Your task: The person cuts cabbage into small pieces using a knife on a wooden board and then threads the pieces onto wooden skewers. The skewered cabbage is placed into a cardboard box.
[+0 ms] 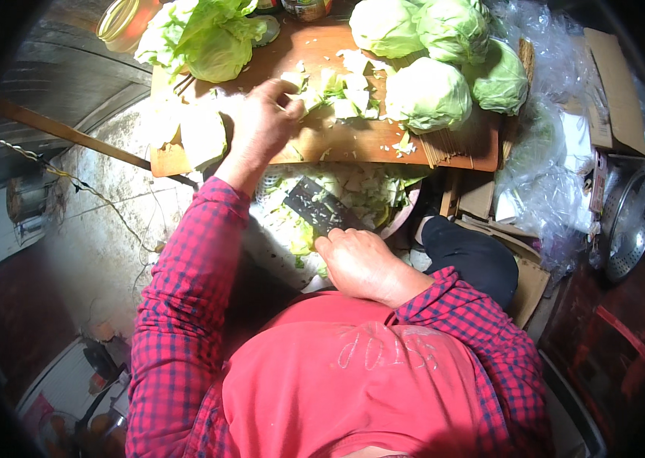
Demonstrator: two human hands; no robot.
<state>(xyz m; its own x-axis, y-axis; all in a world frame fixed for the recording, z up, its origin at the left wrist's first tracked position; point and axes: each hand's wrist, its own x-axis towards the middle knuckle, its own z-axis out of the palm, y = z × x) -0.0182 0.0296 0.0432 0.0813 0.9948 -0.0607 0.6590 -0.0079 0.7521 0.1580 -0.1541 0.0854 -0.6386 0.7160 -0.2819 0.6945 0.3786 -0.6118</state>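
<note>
My left hand (272,117) reaches over the wooden board (311,140), its fingertips at some chopped cabbage pieces (351,94); whether it grips any is hard to tell. Close to my body, my right hand (362,260) is closed around the handle of a cleaver (322,205), whose dark blade bears cabbage bits. The blade is above a basin of cut cabbage (408,209) below the board's near edge. A cut cabbage piece (203,134) lies left of my left hand. Whole cabbages (428,94) are grouped on the board's right side, and loose leaves (216,48) are heaped at its upper left.
A bundle of thin sticks (445,150) lies under the nearest whole cabbage. To the right are clear plastic bags (551,166), a cardboard box (617,94) and a metal colander (631,223). A jar (119,26) stands at upper left; a twisted wire (93,197) hangs below it.
</note>
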